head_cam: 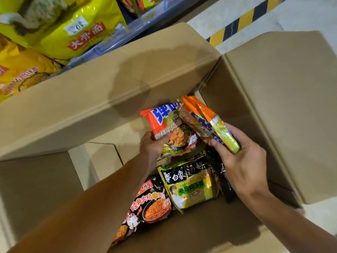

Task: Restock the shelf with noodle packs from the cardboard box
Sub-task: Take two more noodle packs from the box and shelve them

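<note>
Both my hands are inside the open cardboard box (pixel 109 99). My left hand (pixel 152 145) grips the lower edge of an orange noodle pack (pixel 164 123) with blue lettering and a bowl picture. My right hand (pixel 240 161) holds a second orange pack (pixel 209 123), tilted on edge beside the first. Below them lie a yellow-green pack (pixel 189 183) and a black spicy noodle pack (pixel 151 203) on the box floor. Another dark pack (pixel 225 179) is partly hidden under my right hand.
The shelf (pixel 113 44) runs along the upper left, stocked with large yellow noodle bags (pixel 73 28). The box flaps stand open on all sides, the right one (pixel 284 106) spread wide. A yellow-and-black floor stripe (pixel 242 21) lies beyond the box.
</note>
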